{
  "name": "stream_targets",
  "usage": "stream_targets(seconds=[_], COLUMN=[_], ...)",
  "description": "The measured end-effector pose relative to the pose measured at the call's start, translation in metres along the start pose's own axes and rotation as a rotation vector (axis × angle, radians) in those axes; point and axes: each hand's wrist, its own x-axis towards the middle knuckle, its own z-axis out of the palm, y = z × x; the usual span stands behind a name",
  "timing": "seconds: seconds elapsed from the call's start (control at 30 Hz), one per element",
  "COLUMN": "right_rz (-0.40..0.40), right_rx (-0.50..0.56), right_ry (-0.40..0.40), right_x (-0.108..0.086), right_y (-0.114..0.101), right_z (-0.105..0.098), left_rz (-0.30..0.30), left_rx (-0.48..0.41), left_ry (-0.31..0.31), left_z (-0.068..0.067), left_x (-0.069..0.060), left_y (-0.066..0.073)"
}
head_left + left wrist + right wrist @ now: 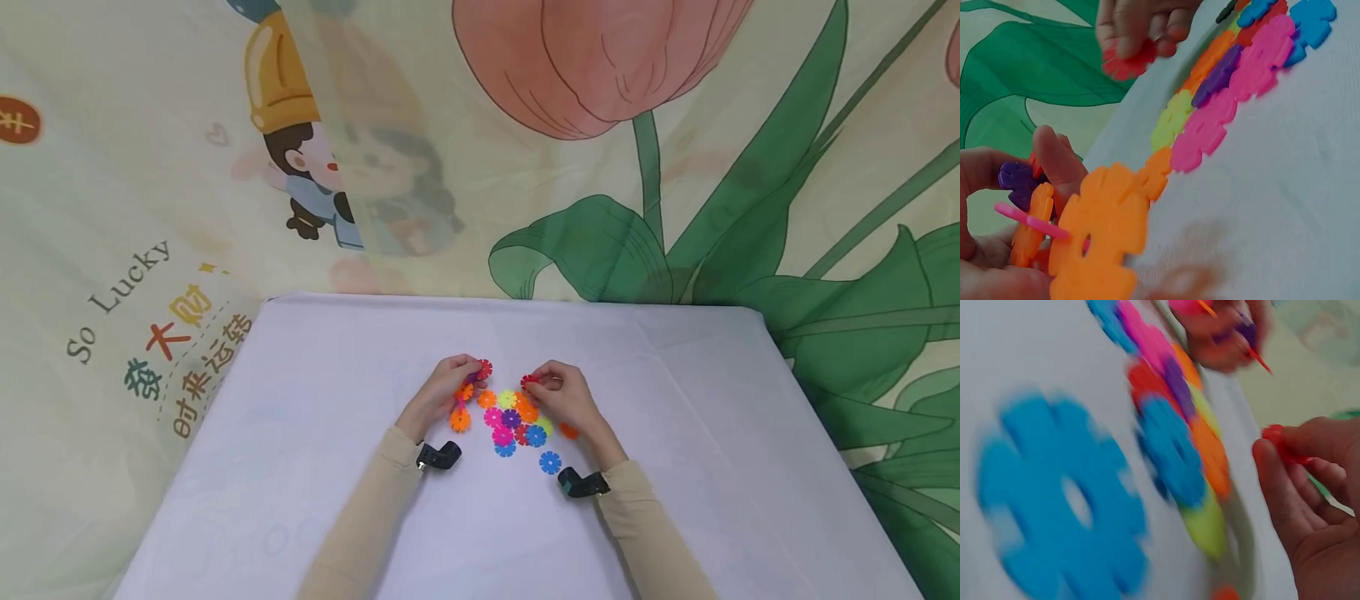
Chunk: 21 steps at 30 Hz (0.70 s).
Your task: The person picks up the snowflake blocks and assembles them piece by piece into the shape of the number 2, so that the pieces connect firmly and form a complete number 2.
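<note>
Patterned cloth [45,250] hangs behind a white-covered table [300,400], the words "So Lucky" printed at its left. From where I stand, the person's left hand [438,392] comes first, fingers curled about a chain of linked notched discs [461,419]: orange, pink, purple and red. Next, between the hands, a loose cluster of similar discs [511,418] lies on the table, several overlapping, in many bright colours. One blue disc [550,462] rests apart, nearer the person. Then comes the right hand [567,396], thumb and finger pinching a red disc [528,382] above the table. Big green leaves [862,321] decorate the far right.
</note>
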Motion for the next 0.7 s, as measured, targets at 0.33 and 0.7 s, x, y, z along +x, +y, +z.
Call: stream_targets(seconds=[0.33,0.7], right_rz=[-0.085,-0.315], right_rx=[0.058,0.011], right_ry=[0.123,0.226], right_x=[0.002,0.003], right_y=[-0.013,-0.006], right_z=[0.042,0.049], left_rz=[-0.009,-0.006], left_rx=[-0.016,0.017], left_ry=[0.007,0.013], left_z=[0.010,0.011], left_x=[0.003,0.002], left_y=[0.001,0.006])
